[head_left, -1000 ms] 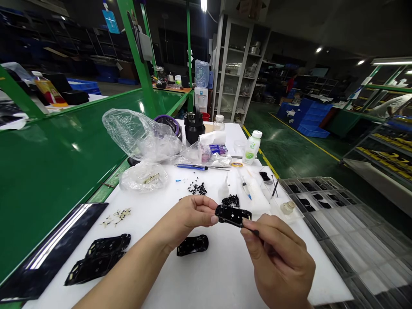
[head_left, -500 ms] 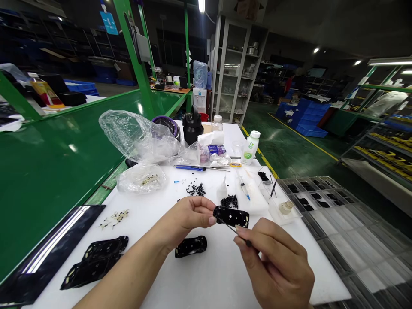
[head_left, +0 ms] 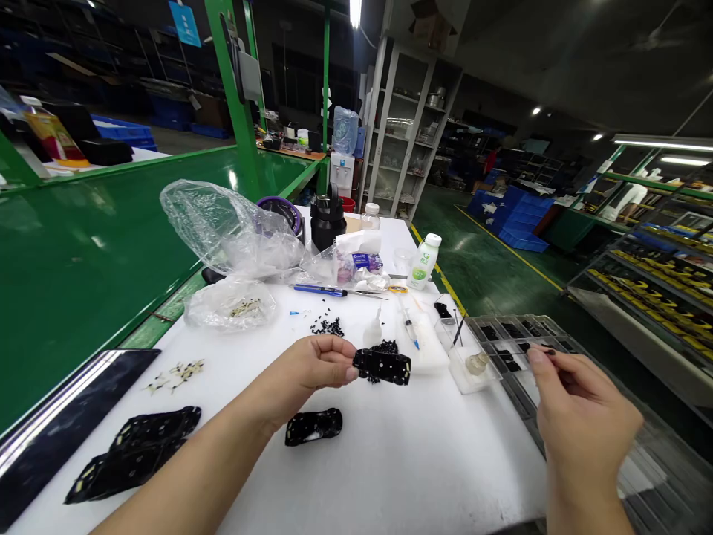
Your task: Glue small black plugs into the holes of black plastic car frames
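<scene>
– Which step are you on?
– Likely detail work on the black car-shaped shell [head_left: 383, 367], its end clamped between thumb and fingers of your left hand [head_left: 317, 365].
– And your right hand [head_left: 584, 416]?
– Well right of it, pinching what looks like a thin dark tool [head_left: 548, 350]; next probably calls for bringing its tip to the shell.

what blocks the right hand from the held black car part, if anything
Nothing visible blocks it. The jar in its clear tray shows between the right hand and the black car part in the left hand, but seems to sit lower on the table.
</scene>
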Demonstrator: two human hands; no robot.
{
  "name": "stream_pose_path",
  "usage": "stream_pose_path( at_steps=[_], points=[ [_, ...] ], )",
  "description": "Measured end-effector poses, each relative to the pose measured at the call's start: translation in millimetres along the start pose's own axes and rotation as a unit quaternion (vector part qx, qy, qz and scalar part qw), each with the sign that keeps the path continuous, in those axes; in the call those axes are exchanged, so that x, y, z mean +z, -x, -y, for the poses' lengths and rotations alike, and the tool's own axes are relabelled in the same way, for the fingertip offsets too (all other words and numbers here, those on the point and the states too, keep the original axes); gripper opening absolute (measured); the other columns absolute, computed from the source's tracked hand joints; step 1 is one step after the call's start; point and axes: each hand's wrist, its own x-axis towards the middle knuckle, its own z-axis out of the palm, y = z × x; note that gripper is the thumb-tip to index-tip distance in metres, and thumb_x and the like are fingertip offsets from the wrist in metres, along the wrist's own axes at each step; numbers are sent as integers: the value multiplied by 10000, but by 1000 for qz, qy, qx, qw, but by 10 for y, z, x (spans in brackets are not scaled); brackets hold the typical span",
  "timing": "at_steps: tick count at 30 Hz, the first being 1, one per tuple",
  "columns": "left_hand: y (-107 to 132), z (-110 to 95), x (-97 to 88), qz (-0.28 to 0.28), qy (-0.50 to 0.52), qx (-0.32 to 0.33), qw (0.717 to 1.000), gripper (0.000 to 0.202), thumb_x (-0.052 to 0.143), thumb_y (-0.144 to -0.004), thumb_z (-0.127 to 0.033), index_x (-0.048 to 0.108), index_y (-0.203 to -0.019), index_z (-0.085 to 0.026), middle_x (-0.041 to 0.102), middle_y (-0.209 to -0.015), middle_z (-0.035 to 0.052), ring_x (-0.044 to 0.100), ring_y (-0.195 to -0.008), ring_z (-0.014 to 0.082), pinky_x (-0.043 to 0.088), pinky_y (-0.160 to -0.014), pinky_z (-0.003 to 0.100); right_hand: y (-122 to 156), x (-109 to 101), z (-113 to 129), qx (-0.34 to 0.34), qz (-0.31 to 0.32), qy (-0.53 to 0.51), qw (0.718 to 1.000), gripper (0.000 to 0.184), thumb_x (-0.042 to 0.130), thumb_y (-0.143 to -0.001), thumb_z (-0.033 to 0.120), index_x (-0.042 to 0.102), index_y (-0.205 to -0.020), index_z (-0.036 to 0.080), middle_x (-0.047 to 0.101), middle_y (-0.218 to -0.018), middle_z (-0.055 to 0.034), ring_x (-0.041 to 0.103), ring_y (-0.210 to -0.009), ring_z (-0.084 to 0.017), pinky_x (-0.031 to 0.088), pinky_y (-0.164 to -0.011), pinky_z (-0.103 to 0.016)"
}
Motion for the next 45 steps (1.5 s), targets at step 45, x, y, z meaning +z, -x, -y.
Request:
stream_pose_path(
  at_steps=[45],
  points=[
    [-81, 45, -11, -81, -3, 82, 993, 412, 876, -603, -260, 641, -926, -161, 703, -787, -10, 607, -726, 70, 417, -798, 234, 594, 985, 476, -93, 353, -206, 908, 396, 688, -820, 217, 651, -1213, 183, 693, -839, 6, 614, -675, -76, 555, -680, -197]
  ],
)
